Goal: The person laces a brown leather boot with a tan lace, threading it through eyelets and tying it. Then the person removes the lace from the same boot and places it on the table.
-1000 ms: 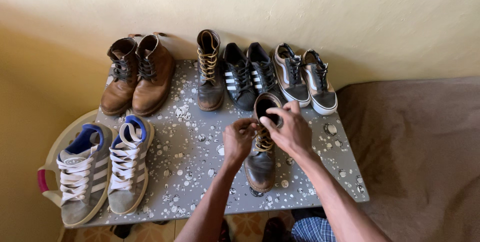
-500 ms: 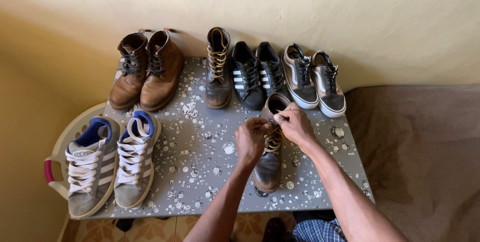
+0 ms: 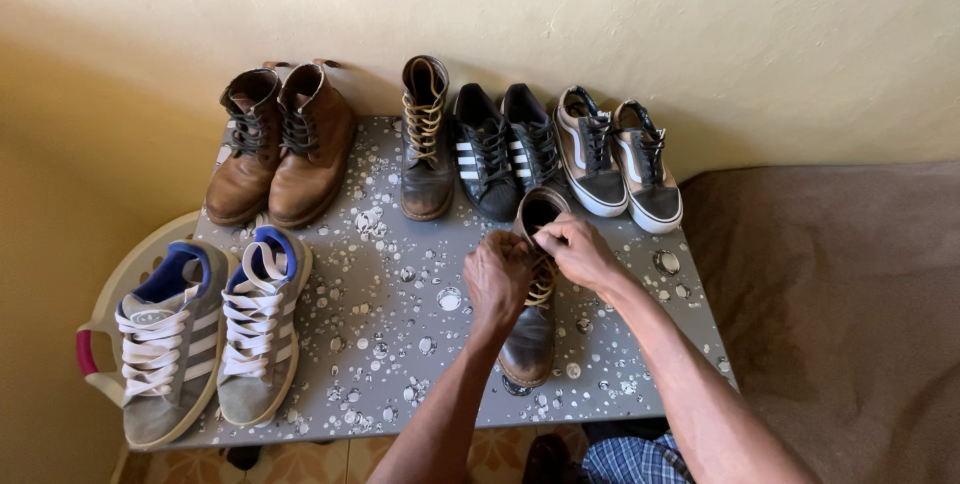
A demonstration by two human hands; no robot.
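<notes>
A dark brown lace-up boot (image 3: 528,339) with tan laces stands toe toward me on the grey speckled table (image 3: 400,324). My left hand (image 3: 497,279) and my right hand (image 3: 575,249) meet over its upper part, fingers pinched on the tan laces near the boot's opening. Its matching boot (image 3: 424,144) stands against the wall, untouched.
Along the wall stand a pair of tan boots (image 3: 280,149), black striped sneakers (image 3: 505,149) and brown-and-black skate shoes (image 3: 620,159). Grey sneakers (image 3: 205,329) with white laces sit at front left. A plastic chair (image 3: 110,314) is left of the table, a brown mattress (image 3: 850,314) right.
Both hands have drawn closer together over the boot's laces, the right hand dropping from the collar to the lace area. The view shifted slightly.
</notes>
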